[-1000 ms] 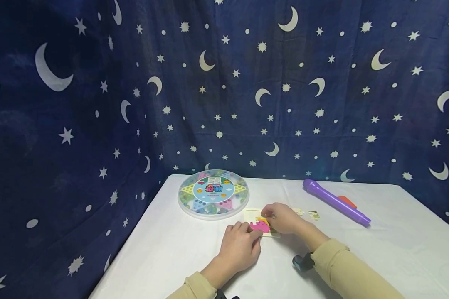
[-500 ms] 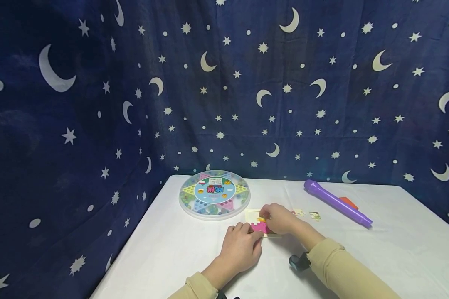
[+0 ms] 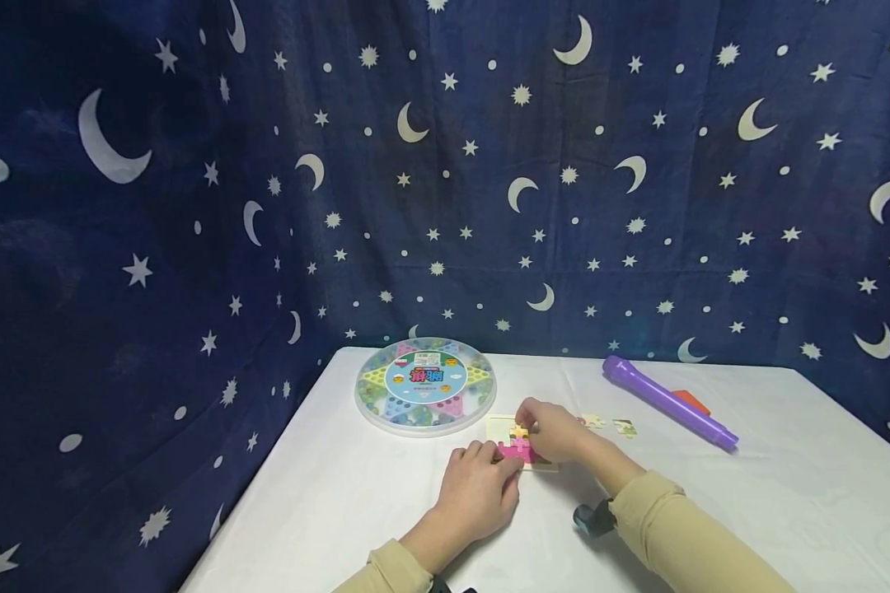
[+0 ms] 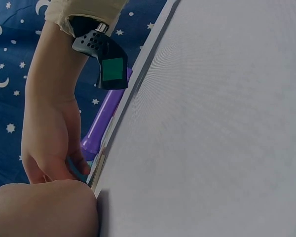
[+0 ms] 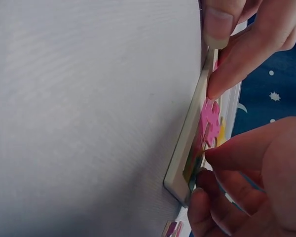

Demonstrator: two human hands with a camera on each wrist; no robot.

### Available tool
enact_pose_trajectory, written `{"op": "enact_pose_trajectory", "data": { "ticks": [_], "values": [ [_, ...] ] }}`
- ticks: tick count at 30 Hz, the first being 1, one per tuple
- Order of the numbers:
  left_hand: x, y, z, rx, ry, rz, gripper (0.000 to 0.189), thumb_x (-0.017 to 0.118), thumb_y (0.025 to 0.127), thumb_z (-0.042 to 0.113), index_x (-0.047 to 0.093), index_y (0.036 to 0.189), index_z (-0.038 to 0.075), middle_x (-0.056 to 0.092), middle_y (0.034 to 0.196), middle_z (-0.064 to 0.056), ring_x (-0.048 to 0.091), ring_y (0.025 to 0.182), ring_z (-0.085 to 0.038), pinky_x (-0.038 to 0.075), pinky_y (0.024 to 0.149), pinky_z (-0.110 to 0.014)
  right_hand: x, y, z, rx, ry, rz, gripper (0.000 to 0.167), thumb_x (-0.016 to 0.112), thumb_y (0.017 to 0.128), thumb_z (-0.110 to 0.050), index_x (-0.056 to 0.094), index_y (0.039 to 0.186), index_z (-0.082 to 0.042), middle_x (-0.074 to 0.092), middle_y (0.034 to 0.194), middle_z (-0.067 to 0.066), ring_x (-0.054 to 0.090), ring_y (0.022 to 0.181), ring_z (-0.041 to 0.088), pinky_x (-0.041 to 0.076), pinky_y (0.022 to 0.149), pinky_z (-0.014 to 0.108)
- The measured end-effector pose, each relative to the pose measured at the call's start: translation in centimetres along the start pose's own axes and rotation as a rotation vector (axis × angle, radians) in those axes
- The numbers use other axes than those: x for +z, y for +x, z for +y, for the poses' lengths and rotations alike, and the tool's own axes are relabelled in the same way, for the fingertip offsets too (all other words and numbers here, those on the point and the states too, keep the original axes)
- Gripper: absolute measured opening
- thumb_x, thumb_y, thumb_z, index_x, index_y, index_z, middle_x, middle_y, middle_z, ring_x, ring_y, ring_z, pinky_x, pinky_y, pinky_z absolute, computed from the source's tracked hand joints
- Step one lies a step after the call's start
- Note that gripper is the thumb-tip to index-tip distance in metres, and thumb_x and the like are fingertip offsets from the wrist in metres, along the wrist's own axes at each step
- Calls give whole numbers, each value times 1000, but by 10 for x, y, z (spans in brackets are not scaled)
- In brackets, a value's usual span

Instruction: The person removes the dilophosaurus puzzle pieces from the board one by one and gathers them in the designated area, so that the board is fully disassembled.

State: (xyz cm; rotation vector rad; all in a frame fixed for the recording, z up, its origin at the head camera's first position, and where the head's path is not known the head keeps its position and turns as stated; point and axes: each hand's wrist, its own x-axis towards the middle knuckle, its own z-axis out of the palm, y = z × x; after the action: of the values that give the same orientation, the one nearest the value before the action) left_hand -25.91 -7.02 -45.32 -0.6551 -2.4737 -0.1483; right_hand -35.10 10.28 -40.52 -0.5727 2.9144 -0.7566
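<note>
A shallow pale jigsaw tray (image 3: 498, 422) lies at mid-table with pink, yellow and green pieces in it. My left hand (image 3: 475, 487) holds its near-left side; in the right wrist view, the thumb (image 5: 218, 27) is at the outer edge and a finger rests over the pink part. My right hand (image 3: 558, 431) is over the right half of the tray, pinching a puzzle piece (image 3: 519, 436) with pink and yellow on it. In the right wrist view a bright pink piece (image 5: 210, 122) stands tilted above the tray, right by the right fingertips (image 5: 212, 154).
Loose puzzle pieces (image 3: 625, 427) lie to the right of the tray. A round Chinese checkers box (image 3: 424, 385) stands at back left. At back right are a purple stick (image 3: 667, 402) and an orange object (image 3: 690, 401). A starry curtain (image 3: 475, 165) hangs behind the table.
The right fingers have shifted slightly over the tray, and the pink-and-yellow piece shows more fully beside them. The left hand keeps its place; the whole view shifted slightly at first.
</note>
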Motion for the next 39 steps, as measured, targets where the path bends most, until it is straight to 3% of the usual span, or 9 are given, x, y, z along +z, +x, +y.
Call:
{"op": "enact_pose_trajectory", "data": {
  "ticks": [6, 13, 18, 24, 31, 39],
  "values": [
    [1, 0, 1, 6, -1, 8, 21, 66, 94, 33, 78, 111, 30, 64, 95, 3, 58, 86, -14, 47, 73, -36, -1, -7, 4, -36, 44, 33, 32, 74, 85, -6, 68, 116, -13, 67, 101, 2, 64, 91, 19, 55, 83, 45],
    [2, 0, 0, 7, -4, 29, 18, 67, 93, 32, 77, 108, 30, 62, 92, 4, 57, 85, -15, 46, 72, -35, -3, -9, 9, -80, 126, 58, 24, 77, 87, -13, 74, 110, -19, 70, 96, -1, 65, 85, 17, 54, 78, 41],
    [4, 0, 0, 3, -7, 24, 19, 66, 94, 32, 77, 109, 31, 62, 93, 4, 57, 86, -15, 46, 73, -36, -5, -9, 13, -52, 162, 51, 22, 77, 91, -15, 74, 112, -21, 70, 90, -2, 64, 82, 16, 54, 74, 39],
    [3, -1, 0, -9, -14, 4, 20, 65, 95, 33, 78, 111, 31, 62, 94, 4, 57, 87, -14, 47, 75, -37, -13, -13, 23, -42, 180, 58, 23, 72, 96, -18, 73, 119, -18, 71, 98, 1, 65, 89, 18, 54, 80, 46],
    [3, 0, 1, -15, -26, -7, 21, 65, 95, 32, 78, 112, 31, 61, 94, 4, 57, 88, -15, 47, 76, -37, -23, -24, 41, -3, 189, 73, 29, 67, 99, -15, 70, 128, -12, 69, 99, 6, 62, 78, 18, 52, 67, 36],
    [4, 0, 1, -24, -45, 1, 21, 67, 94, 31, 78, 111, 30, 62, 95, 3, 57, 89, -15, 47, 77, -38, -30, -35, 61, 60, 149, 109, 29, 62, 100, -13, 70, 128, -12, 68, 115, 13, 62, 98, 25, 54, 82, 47]
  ]
}}
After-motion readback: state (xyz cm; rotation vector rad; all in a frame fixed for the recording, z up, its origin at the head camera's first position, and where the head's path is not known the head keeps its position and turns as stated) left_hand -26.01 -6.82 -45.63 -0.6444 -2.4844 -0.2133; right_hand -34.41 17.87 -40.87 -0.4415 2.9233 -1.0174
